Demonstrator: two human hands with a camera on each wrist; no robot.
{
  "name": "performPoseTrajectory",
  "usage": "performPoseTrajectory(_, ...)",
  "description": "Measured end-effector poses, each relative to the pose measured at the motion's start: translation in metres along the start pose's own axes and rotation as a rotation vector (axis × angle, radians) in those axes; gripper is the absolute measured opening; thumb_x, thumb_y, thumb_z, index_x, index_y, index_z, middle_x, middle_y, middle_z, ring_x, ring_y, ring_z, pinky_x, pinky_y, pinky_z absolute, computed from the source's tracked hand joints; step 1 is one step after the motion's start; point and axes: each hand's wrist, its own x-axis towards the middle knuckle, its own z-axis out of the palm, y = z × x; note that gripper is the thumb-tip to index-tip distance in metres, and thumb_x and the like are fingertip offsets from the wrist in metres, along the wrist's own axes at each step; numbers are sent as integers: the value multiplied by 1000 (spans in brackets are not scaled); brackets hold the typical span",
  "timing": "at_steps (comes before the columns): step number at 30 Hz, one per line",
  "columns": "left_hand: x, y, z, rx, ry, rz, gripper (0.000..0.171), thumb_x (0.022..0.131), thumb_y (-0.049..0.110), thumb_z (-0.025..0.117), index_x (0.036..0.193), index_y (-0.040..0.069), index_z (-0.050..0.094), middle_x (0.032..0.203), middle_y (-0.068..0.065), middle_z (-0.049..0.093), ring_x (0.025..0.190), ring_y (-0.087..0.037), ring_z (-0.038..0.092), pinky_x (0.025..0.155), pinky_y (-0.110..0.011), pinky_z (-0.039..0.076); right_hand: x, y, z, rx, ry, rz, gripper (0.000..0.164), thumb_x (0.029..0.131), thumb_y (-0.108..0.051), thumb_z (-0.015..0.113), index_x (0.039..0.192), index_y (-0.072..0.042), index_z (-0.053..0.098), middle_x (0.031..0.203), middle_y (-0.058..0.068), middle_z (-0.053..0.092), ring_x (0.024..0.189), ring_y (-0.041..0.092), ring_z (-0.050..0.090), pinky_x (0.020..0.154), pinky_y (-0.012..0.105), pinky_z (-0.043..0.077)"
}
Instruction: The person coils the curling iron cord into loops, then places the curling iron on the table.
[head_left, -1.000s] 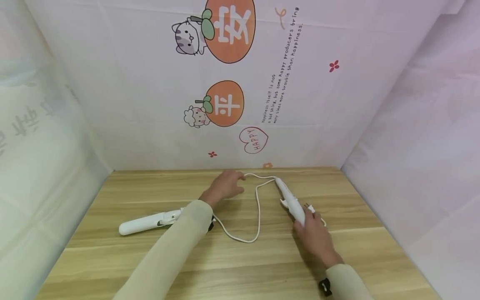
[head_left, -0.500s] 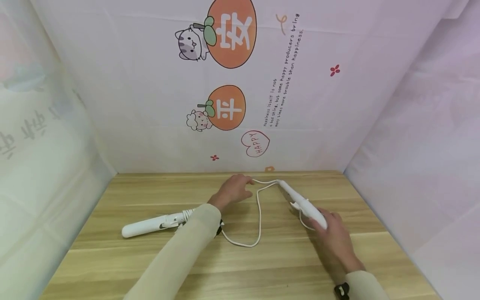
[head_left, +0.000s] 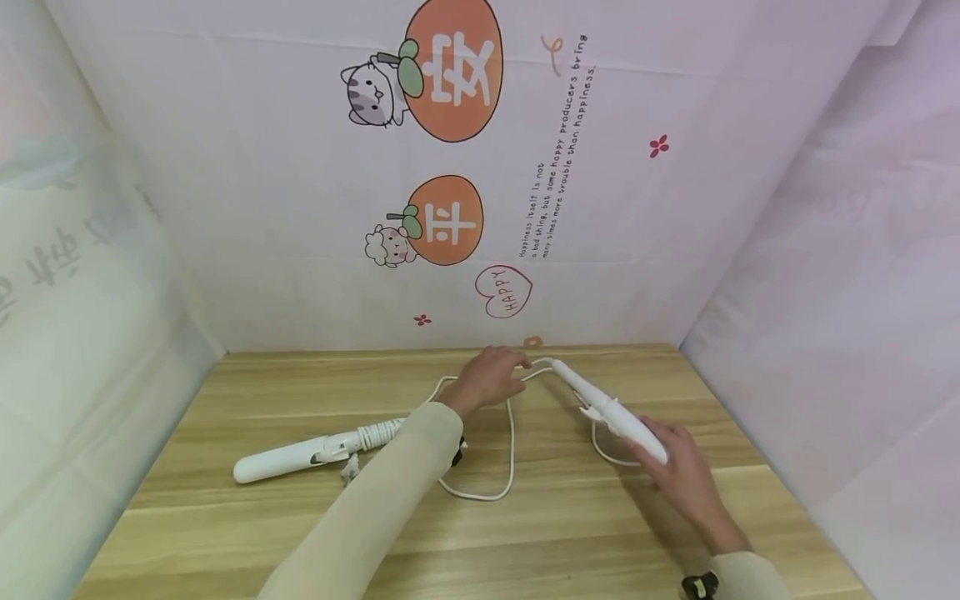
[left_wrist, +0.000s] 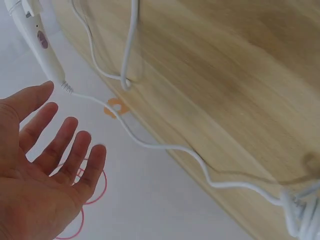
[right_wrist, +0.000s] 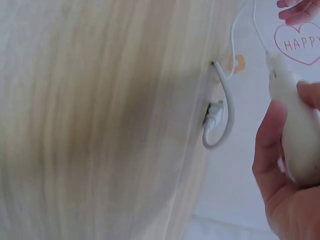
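My right hand (head_left: 678, 471) grips a white curling iron (head_left: 628, 429) by its thick barrel end, holding it tilted above the table. Its slimmer handle points away, toward the back wall. From that handle tip a white cord (left_wrist: 130, 131) runs toward my left hand (head_left: 487, 379). In the left wrist view that hand is palm up with fingers spread, its thumb tip close to the handle end, holding nothing. A second white curling iron (head_left: 281, 460) lies on the table at left, cord wound in coils (head_left: 378, 433) around its handle, partly hidden by my left sleeve.
A loop of white cord (head_left: 512, 450) lies on the wooden table (head_left: 480, 550) between the hands. In the right wrist view a white plug (right_wrist: 215, 114) rests by a bent cord. Printed white cloth walls (head_left: 600, 300) enclose the back and both sides.
My right hand has moved right and toward me, raising the curling iron. My left hand has shifted right, nearer the handle's end, and more of the wound cord shows.
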Motion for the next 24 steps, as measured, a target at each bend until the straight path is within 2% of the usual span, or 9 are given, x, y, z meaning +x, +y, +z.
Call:
performPoseTrajectory(5,7,8,2,53,-10,14,40,106,31,73,146,27,68,159,-2,60,141,-30,56,115,-53,49,-2,3,-6,21,-5,-78,51,100,-15,80,146,1,65,124,32,63,58,9,59,46,26,52)
performPoseTrajectory(11,8,13,-1,62,-11,79,40,109,33,70,148,25,67,159,-2,60,137,-28,58,116,-49,48,-6,4,-11,66,-41,-137,49,100,-12,80,147,-4,66,126,26,65,58,5,57,47,27,52)
performPoseTrajectory(15,7,11,-1,19,-9,167,35,110,32,69,144,22,70,148,2,70,132,-24,64,116,-46,49,-9,4,-16,88,-65,-137,51,99,-13,80,148,-9,66,127,22,66,59,5,57,50,28,51)
performPoseTrajectory(18,4,9,-2,-7,-9,231,31,109,29,71,138,20,74,133,3,77,118,-18,69,108,-40,53,-11,5,-19,106,-68,-130,52,98,-11,82,148,-9,67,129,20,67,59,5,59,52,28,52)
performPoseTrajectory(21,-2,6,-6,-42,-22,269,30,108,28,72,136,19,74,120,4,78,101,-13,66,95,-33,53,-10,6,-22,141,-61,-102,52,95,-9,84,145,-8,68,128,17,67,62,8,62,54,30,55)
performPoseTrajectory(24,-12,3,-13,-97,-46,278,29,108,27,73,135,19,75,111,5,76,91,-10,60,86,-29,51,-9,5,-24,185,-63,-53,52,94,-10,85,143,-7,67,121,6,70,68,12,66,58,31,58)
